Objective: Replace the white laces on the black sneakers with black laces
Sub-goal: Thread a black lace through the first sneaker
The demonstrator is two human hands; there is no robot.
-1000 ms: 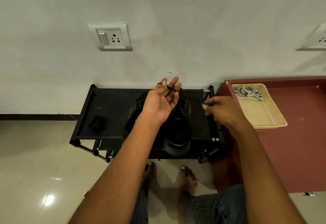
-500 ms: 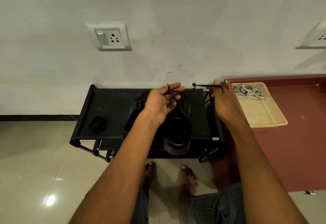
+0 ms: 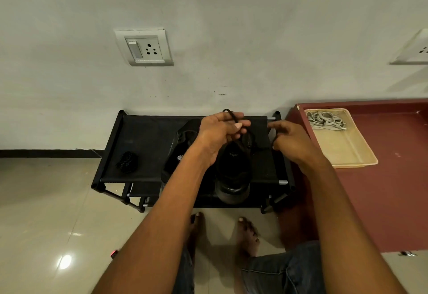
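Several white laces [image 3: 325, 121] lie in beige tray [image 3: 361, 161].

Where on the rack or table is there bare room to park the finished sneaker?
Rack: bare fabric between the lace bundle and the left sneaker. Table: open surface in front of the tray. Crowded: rack's right half, with the right sneaker and both hands, left hand, right hand.
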